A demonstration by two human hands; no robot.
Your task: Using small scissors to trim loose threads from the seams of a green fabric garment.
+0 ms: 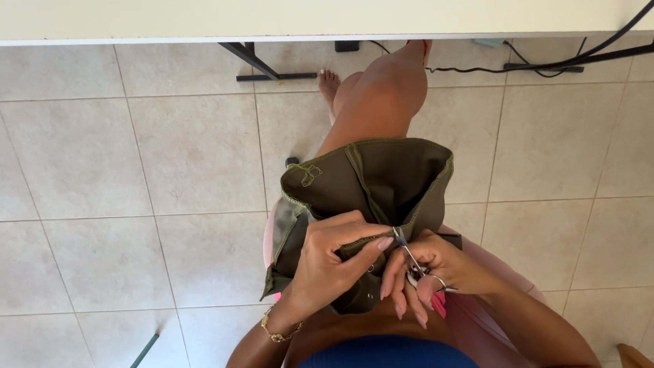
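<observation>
The left hand (327,259) pinches the olive garment (375,197) on the lap; the right hand (436,269) grips small snips (407,253), probably at a thread (keep the tips shallow, fabric taut).

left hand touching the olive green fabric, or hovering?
Touching. The head view shows the left hand pinching a stitched edge of the olive green fabric garment, its fingers folded over the cloth, beside the small metal thread snips in the right hand.
</observation>
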